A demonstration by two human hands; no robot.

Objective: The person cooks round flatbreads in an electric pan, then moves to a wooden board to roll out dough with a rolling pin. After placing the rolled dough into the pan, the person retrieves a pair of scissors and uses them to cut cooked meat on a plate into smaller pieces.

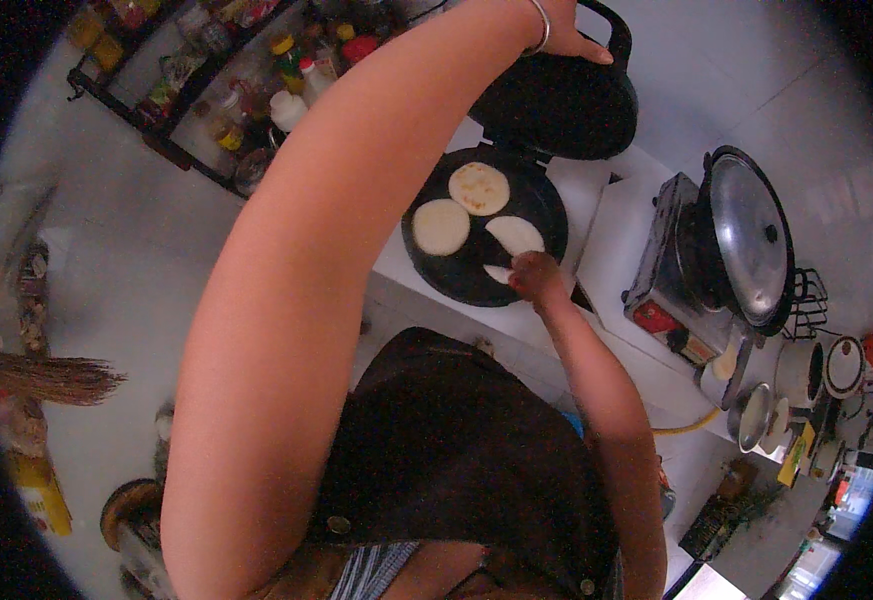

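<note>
A round black electric griddle [446, 287] stands open on the white counter, its lid [566, 105] tilted up at the back. My left hand [561, 30], with a bangle at the wrist, is at the lid's looped handle [621, 40], its fingers closed there and partly cut off by the upper edge. Two round flatbreads lie whole on the plate: a pale one [441, 227] and a brown-spotted one [479, 189]. A half-moon of pale flatbread [514, 235] shows at the right. My right hand [536, 276] is closed at a pale flatbread sliver [497, 273], hiding most of it.
Right of the griddle, a portable gas stove [661, 290] bears a wok with a metal lid [746, 240]. Bowls and a pan [754, 417] stand farther right. A rack of bottles and jars [286, 110] is at upper left; a broom [56, 380] shows at far left.
</note>
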